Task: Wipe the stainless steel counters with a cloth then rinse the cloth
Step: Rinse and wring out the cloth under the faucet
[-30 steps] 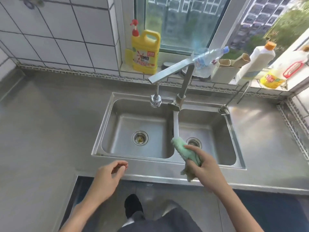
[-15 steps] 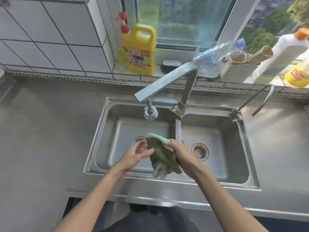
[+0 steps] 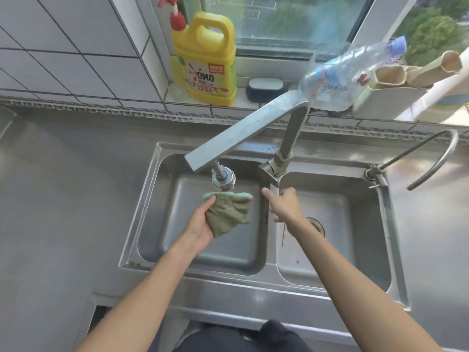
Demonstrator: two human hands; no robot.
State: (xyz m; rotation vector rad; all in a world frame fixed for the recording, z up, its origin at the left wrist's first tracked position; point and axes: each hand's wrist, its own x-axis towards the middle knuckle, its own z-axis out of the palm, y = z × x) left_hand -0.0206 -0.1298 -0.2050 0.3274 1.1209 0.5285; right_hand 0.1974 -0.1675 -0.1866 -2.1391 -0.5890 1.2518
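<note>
Left hand holds green cloth under faucet nozzle; right hand reaches toward faucet base

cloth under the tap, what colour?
Cloth is pale green, a brighter mint along its top edge; the head view shows it.

- The double sink is set in the counter, below the window sill;
- the faucet rises from behind the divider between the basins, its spout reaching left over the left basin;
- the cloth hangs just beneath the spout head, over the left basin, held by the left hand;
- the right hand is above the divider, just right of the cloth;
- the detergent jug stands on the sill behind the left basin; a plastic bottle lies further right.
</note>
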